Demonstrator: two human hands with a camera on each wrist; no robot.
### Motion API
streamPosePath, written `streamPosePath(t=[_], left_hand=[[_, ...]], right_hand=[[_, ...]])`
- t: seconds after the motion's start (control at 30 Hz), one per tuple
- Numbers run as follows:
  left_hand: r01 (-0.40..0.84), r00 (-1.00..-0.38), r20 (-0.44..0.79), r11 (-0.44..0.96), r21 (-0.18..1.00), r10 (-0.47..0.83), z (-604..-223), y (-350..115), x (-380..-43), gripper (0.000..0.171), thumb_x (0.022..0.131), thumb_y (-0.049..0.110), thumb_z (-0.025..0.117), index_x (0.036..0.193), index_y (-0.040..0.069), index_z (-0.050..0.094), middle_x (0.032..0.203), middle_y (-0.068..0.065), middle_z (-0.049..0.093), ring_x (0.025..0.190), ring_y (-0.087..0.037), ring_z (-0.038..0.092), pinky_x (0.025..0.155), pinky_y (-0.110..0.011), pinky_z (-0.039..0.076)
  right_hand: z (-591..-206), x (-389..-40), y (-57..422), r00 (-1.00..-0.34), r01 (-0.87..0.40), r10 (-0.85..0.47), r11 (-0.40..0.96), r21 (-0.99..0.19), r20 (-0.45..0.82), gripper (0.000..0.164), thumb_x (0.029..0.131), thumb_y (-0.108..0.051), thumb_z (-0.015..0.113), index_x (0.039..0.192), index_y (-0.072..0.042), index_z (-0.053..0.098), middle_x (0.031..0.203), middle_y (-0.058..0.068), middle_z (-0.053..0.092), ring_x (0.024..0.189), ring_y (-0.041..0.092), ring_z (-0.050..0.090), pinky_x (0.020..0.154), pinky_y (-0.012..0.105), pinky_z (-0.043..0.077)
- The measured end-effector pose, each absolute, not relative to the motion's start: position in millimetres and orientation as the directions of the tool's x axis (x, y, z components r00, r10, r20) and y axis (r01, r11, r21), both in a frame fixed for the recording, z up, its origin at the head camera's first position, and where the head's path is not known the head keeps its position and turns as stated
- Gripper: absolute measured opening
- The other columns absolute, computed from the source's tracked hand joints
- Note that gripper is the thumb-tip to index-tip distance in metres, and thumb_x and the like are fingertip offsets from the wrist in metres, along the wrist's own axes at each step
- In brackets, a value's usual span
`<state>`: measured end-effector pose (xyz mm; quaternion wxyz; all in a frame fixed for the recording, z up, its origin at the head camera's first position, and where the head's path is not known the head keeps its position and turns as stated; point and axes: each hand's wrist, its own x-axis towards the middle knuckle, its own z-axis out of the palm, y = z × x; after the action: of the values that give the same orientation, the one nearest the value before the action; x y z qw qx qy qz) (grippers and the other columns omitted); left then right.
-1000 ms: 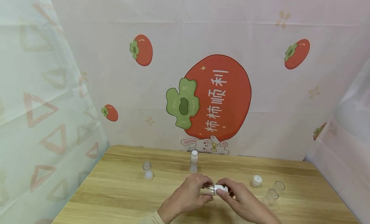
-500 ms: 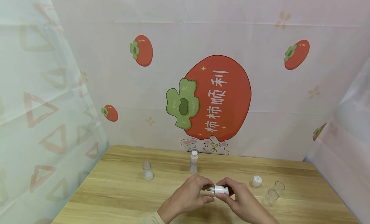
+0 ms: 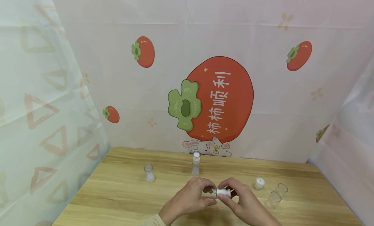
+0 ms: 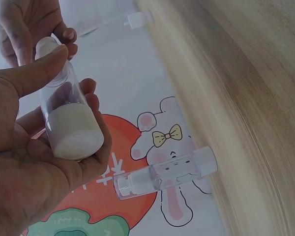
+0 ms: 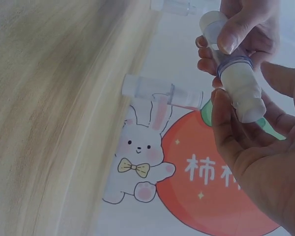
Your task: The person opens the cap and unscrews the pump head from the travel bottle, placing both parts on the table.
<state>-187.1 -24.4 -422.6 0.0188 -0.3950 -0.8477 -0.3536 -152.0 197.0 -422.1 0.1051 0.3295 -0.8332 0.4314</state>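
Left hand [image 3: 191, 195] grips a clear cylindrical plastic bottle [image 4: 73, 129], right hand [image 3: 243, 200] its white round top [image 3: 224, 192]; beyond them stands another clear plastic bottle [image 3: 196, 165].

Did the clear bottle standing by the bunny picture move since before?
No. In the head view, the clear bottle stands in the same spot against the printed bunny, its top overlapping the bunny's left edge.

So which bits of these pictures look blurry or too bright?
Head view: two clear tubes almost vanish against the table, mostly just rims showing; a soft shadow lies below the left hand and right hand. Left wrist view: wood grain looks smeary, the held bottle clearer. Right wrist view: whitish brightness at top right, smeary wood at left.
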Motion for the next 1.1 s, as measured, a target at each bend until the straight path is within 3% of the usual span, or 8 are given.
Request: streamPosePath(t=[0.27, 0.63, 0.9, 1.1], left_hand=[[0.693, -0.675, 0.317, 0.425, 0.583, 0.666, -423.7, -24.5, -187.0, 0.025, 0.084, 0.016, 0.084, 0.105, 0.01, 0.074, 0.096, 0.006, 0.071, 0.085, 0.004, 0.057, 0.076, -0.017, 0.051], [0.677, -0.673, 0.29, 0.409, 0.612, 0.681, -421.3, -23.5, -187.3, 0.026, 0.086, 0.018, 0.083, 0.108, 0.011, 0.074, 0.1, 0.008, 0.072, 0.087, 0.003, 0.061, 0.077, -0.017, 0.052], [0.655, -0.695, 0.263, 0.437, 0.617, 0.67, -418.1, -24.4, -186.9, 0.026, 0.086, 0.019, 0.083, 0.109, 0.012, 0.074, 0.096, 0.013, 0.068, 0.087, 0.004, 0.058, 0.078, -0.018, 0.052], [0.668, -0.687, 0.282, 0.43, 0.607, 0.669, -419.5, -24.6, -185.8, 0.025, 0.085, 0.017, 0.084, 0.108, 0.011, 0.074, 0.093, 0.011, 0.068, 0.086, 0.003, 0.058, 0.077, -0.019, 0.052]], right_hand=[[-421.2, -151.5, 196.2, -0.754, -0.648, -0.448, 0.379, -0.661, 0.481, 0.016, 0.099, -0.007, 0.065, 0.105, -0.022, 0.064, 0.101, -0.012, 0.063, 0.085, 0.008, 0.061, 0.072, 0.028, 0.054], [-421.5, -149.9, 193.3, -0.723, -0.691, -0.378, 0.391, -0.608, 0.578, 0.021, 0.094, -0.004, 0.071, 0.103, -0.022, 0.066, 0.097, -0.011, 0.065, 0.084, 0.008, 0.063, 0.071, 0.028, 0.053], [-418.0, -149.4, 196.3, -0.8, -0.599, -0.367, 0.437, -0.671, 0.475, 0.02, 0.097, -0.016, 0.071, 0.114, -0.022, 0.063, 0.105, -0.009, 0.066, 0.093, 0.009, 0.063, 0.074, 0.028, 0.056], [-418.1, -149.3, 200.3, -0.861, -0.475, -0.417, 0.455, -0.753, 0.29, 0.026, 0.102, -0.028, 0.064, 0.124, -0.015, 0.059, 0.111, -0.005, 0.066, 0.095, 0.009, 0.062, 0.08, 0.028, 0.056]])
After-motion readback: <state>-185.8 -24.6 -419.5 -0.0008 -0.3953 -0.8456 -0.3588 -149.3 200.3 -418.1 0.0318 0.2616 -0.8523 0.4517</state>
